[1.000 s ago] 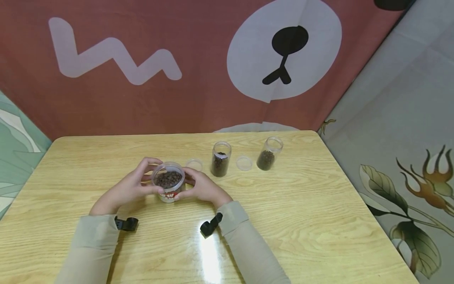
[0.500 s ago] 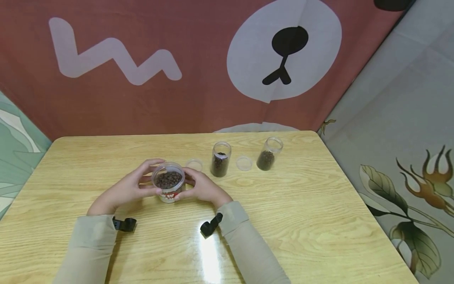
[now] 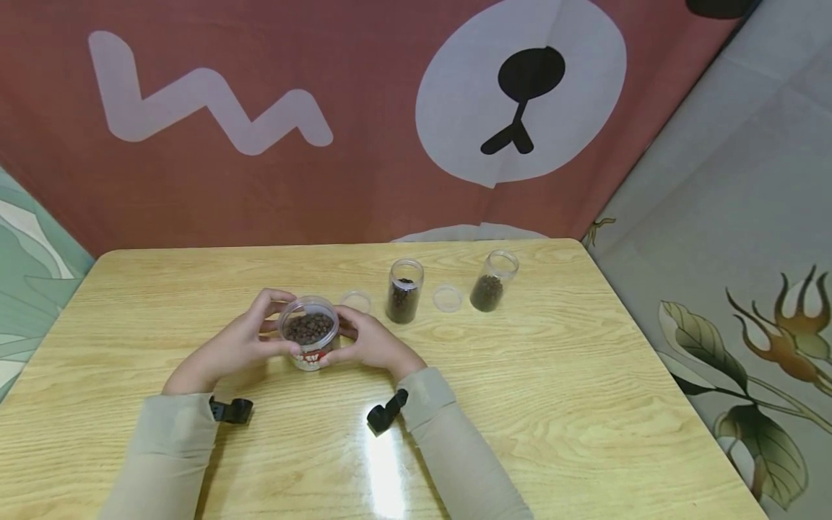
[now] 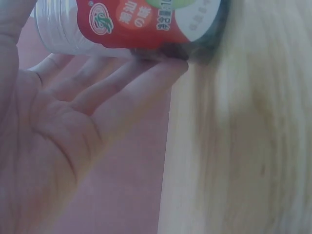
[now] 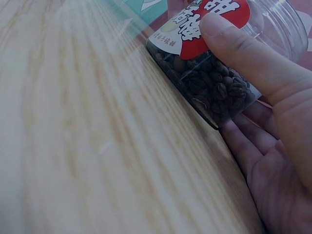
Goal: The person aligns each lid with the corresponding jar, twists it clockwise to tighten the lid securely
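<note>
A clear plastic jar point(image 3: 310, 359) with a red and white label stands lidless on the table, left of centre. Dark brown coffee beans point(image 5: 214, 87) fill its lower part. From the left, my left hand point(image 3: 243, 339) holds the jar, thumb at its near side and fingers behind; in the left wrist view several fingertips reach along the wall point(image 4: 73, 41). My right hand point(image 3: 370, 343) grips the opposite side, thumb over the label and fingers round the back, partly hidden by the jar.
Two taller clear jars stand open behind and to the right: a nearer one point(image 3: 403, 307) and a farther one point(image 3: 489, 289), each with dark beans. Clear round lids lie flat, one point(image 3: 356, 301) behind my right hand, another point(image 3: 448, 298) between the tall jars. The wooden table point(image 3: 552, 412) meets a red cloth backdrop point(image 3: 260, 195).
My left hand has shifted slightly leftward and then back against the jar. The jar, my right hand and the other containers stay where they were.
</note>
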`<state>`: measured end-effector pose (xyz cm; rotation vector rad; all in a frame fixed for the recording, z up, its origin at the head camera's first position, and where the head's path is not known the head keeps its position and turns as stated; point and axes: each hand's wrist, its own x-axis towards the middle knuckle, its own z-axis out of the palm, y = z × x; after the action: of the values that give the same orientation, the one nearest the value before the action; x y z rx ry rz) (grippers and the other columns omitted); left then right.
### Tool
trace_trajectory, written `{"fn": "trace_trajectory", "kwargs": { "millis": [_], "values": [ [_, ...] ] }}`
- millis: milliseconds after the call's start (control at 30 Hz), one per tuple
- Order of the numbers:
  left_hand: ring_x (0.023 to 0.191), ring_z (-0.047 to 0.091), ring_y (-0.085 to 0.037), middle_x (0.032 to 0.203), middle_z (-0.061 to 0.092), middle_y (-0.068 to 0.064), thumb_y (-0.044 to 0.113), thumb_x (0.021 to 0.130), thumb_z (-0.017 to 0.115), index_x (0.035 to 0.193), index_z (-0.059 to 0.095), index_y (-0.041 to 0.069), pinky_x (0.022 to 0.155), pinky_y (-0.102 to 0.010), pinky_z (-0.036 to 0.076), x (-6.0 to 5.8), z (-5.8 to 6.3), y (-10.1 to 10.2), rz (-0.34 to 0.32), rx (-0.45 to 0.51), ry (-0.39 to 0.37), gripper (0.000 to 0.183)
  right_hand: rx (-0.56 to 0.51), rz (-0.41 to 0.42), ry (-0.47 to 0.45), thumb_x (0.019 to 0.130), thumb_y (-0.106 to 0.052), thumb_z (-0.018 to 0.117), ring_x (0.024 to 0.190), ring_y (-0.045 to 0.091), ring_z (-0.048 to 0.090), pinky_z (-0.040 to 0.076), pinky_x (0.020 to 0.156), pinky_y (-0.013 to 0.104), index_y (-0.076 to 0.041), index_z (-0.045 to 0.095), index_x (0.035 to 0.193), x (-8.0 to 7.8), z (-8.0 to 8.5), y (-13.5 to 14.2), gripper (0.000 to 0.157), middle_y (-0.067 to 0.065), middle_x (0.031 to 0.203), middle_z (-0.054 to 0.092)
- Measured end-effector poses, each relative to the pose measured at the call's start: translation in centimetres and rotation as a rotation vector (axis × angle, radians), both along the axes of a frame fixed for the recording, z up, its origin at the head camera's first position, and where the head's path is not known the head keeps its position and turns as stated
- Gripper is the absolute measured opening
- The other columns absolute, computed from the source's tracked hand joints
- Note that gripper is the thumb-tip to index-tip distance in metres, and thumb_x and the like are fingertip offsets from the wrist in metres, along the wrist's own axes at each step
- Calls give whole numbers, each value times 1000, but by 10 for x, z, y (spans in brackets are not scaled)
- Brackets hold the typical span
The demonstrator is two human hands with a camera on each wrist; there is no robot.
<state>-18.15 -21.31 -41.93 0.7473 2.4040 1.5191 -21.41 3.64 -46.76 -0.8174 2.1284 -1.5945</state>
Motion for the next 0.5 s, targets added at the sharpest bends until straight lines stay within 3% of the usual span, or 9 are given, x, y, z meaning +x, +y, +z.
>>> {"fn": "trace_trajectory", "kwargs": {
  "millis": [267,500],
  "values": [
    [126,52,-54,142,49,-27,6,92,74,146,34,4,102,-67,44,-2,-3,-4,-17,-13,43,67,-4,0,-2,79,-9,88,132,10,53,40,111,23,-14,50,149,0,0,1,80,-2,142,56],
    [132,49,-48,153,41,-18,11,96,72,155,34,14,105,-57,43,-3,-6,-10,-45,6,-25,70,-15,9,-9,78,-8,89,132,9,52,40,111,22,-14,49,150,0,0,1,82,-3,143,56]
  ]
}}
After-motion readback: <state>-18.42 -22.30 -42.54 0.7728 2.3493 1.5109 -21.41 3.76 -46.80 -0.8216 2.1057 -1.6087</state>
